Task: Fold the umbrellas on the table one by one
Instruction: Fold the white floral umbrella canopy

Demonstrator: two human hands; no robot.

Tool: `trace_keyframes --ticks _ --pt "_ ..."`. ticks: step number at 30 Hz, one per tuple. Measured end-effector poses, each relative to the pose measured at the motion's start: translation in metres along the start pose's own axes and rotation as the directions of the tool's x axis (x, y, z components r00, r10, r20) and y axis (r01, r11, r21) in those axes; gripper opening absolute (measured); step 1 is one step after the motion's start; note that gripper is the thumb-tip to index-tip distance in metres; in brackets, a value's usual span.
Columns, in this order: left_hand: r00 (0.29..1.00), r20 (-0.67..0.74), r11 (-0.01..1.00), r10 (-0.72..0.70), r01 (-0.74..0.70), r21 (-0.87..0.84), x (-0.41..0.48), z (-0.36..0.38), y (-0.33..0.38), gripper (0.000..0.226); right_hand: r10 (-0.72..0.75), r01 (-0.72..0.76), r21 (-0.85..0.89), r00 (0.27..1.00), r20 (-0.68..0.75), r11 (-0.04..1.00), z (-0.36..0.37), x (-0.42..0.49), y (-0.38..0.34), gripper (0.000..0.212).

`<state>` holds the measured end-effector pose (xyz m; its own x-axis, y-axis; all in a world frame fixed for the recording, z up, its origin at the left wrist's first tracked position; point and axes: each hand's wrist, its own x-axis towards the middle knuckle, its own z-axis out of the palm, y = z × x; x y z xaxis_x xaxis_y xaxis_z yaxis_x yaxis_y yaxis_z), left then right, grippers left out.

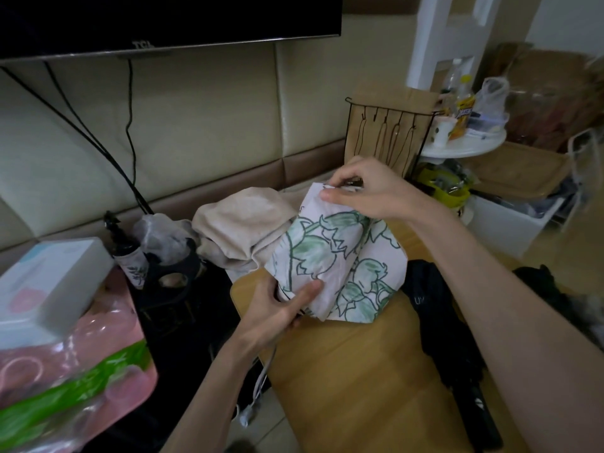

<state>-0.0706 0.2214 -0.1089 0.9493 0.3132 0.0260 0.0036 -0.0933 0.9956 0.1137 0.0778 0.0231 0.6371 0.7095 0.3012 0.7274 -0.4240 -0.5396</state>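
A pale pink umbrella with a green leaf print (330, 256) is held up, tilted, over the wooden table (353, 371). My left hand (277, 308) grips its lower end near the handle, and a white cord hangs down from there. My right hand (362, 188) pinches the fabric at the umbrella's upper end. A black umbrella (447, 341) lies collapsed along the table's right side, its handle toward me. Another dark bundle (549, 289) lies further right; I cannot tell what it is.
A beige cloth (238, 227) is heaped behind the table against the cream sofa back (202, 119). At left are a white box (42, 282), pink and green plastic packs (72, 387) and a dark bottle (129, 253). A wire rack (389, 135) and cluttered shelves stand at the back right.
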Motion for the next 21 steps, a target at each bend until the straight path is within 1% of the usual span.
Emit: trace_keyframes --ticks 1,2,3,4,5,7,8,9,11,12,14,16,17,19,20,21 --pt "1.000 -0.008 1.000 0.004 -0.005 -0.022 0.000 0.001 -0.001 0.059 0.029 -0.030 -0.025 0.999 -0.019 0.999 0.004 0.001 0.002 0.012" --pt "1.000 -0.015 0.997 0.008 -0.009 -0.072 -0.001 0.003 0.001 0.069 0.047 -0.050 -0.045 0.997 -0.060 0.998 0.008 0.001 0.004 0.013" --pt "1.000 -0.026 0.993 0.010 -0.013 -0.121 -0.001 0.003 0.001 0.073 0.054 -0.061 -0.059 0.992 -0.115 0.996 0.013 0.000 0.005 0.014" --pt "0.999 -0.041 0.991 0.026 -0.032 -0.132 -0.002 0.005 0.004 0.068 0.050 -0.062 -0.067 0.984 -0.173 0.996 0.019 0.000 0.007 0.017" --pt "0.996 -0.069 0.991 0.062 -0.070 -0.115 -0.003 0.005 0.005 0.062 0.045 -0.061 -0.062 0.972 -0.231 0.996 0.023 -0.001 0.009 0.020" --pt "0.986 -0.089 0.990 0.139 -0.141 -0.018 -0.003 0.004 0.004 0.070 0.061 -0.071 -0.021 0.950 -0.306 0.997 0.029 -0.002 0.012 0.025" --pt "0.978 -0.077 0.980 0.196 -0.193 0.050 -0.003 0.003 0.005 0.072 0.071 -0.071 0.012 0.948 -0.311 0.997 0.029 -0.002 0.013 0.025" --pt "0.966 -0.051 0.963 0.254 -0.247 0.111 -0.001 0.002 0.003 0.069 0.079 -0.064 0.064 0.955 -0.287 0.996 0.027 -0.001 0.014 0.025" --pt "0.942 0.002 0.916 0.335 -0.326 0.235 0.001 -0.004 -0.003 0.058 0.110 -0.066 0.198 0.969 -0.221 0.978 0.024 0.000 0.013 0.036" --pt "0.937 0.020 0.899 0.350 -0.342 0.275 0.002 -0.005 -0.004 0.053 0.125 -0.072 0.245 0.970 -0.210 0.967 0.024 0.001 0.013 0.043" --pt "0.935 0.020 0.891 0.353 -0.342 0.297 0.005 -0.006 -0.007 0.047 0.140 -0.077 0.272 0.965 -0.220 0.959 0.023 0.001 0.013 0.045" --pt "0.938 0.010 0.894 0.345 -0.332 0.302 0.006 -0.005 -0.008 0.046 0.160 -0.086 0.281 0.954 -0.254 0.956 0.023 -0.002 0.011 0.033" --pt "0.941 -0.001 0.899 0.338 -0.323 0.296 0.006 -0.006 -0.010 0.046 0.198 -0.097 0.336 0.939 -0.281 0.937 0.023 -0.005 0.009 0.026" --pt "0.946 -0.022 0.913 0.323 -0.305 0.272 0.006 -0.005 -0.010 0.045 0.298 -0.113 0.475 0.893 -0.336 0.873 0.017 -0.010 0.008 0.021" --pt "0.950 -0.035 0.920 0.310 -0.291 0.261 0.006 -0.005 -0.010 0.045 0.326 -0.121 0.513 0.885 -0.332 0.850 0.014 -0.015 0.010 0.020" --pt "0.952 -0.058 0.927 0.300 -0.277 0.254 0.006 -0.006 -0.010 0.044 0.321 -0.130 0.522 0.900 -0.295 0.843 0.011 -0.020 0.011 0.022"
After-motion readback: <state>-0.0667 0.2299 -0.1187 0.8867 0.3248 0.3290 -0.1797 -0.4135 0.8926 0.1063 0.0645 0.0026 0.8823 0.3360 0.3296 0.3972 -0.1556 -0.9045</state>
